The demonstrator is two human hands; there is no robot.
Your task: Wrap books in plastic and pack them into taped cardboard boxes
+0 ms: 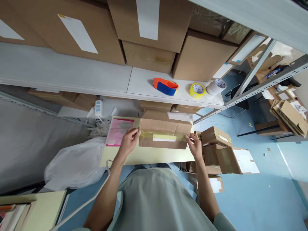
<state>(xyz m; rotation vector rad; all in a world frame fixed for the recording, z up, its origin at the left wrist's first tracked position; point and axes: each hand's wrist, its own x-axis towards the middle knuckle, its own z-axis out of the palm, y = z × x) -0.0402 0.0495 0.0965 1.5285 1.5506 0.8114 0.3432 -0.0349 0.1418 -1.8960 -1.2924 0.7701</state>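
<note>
A brown cardboard box (pixel 166 130) lies in front of me on a pale yellow table, a strip of clear tape running lengthwise across it. On the box is a narrow label (pixel 164 138), pale yellow and white. My left hand (pixel 130 141) is closed at the box's left end, thumb and forefinger together by the end of the tape. At the opposite end my right hand (pixel 194 144) is closed in much the same way, fingertips against the edge. Whether the fingers grip card or tape edge is too small to tell. Left of the box lies a pink plastic bag (pixel 117 131).
Above the table, a shelf (pixel 96 72) carries large cartons, an orange-and-blue tape dispenser (pixel 166 86), a yellow tape roll (pixel 196 90) and white rolls (pixel 215 87). Several boxes (pixel 216 138) are stacked at right. A white plastic sack (pixel 74 163) and a cable (pixel 84 203) are at left.
</note>
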